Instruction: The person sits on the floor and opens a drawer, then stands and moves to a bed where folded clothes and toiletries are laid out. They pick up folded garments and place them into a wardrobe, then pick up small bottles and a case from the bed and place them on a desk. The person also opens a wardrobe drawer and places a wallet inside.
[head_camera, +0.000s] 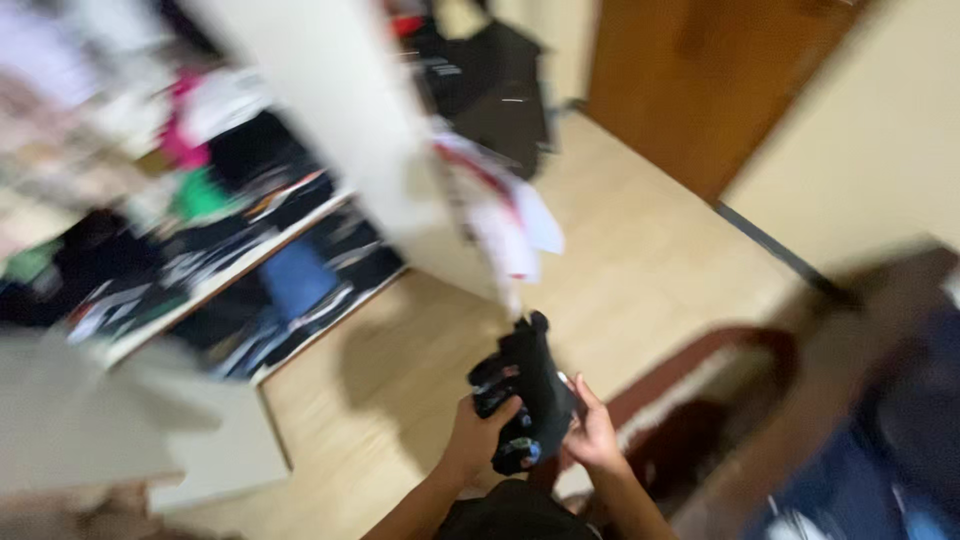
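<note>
We grip a black garment (528, 400) with our left hand (474, 435) and right hand (592, 437), above the wooden floor (640, 260) near cluttered shelves (230, 270).

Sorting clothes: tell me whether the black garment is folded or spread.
Bunched, not spread: the black garment sits as a compact bundle between both hands.

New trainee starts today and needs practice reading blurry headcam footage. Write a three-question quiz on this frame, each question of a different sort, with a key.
1. True or false: both hands grip the black garment.
2. Multiple choice: the open wardrobe shelves full of clothes lie A) to the left of the hands, B) behind the wooden door, C) on the rug.
3. Fill in: the floor under the hands is light ____.

Key: 1 true, the left hand and right hand both hold it. 2 A. 3 wood.
</note>
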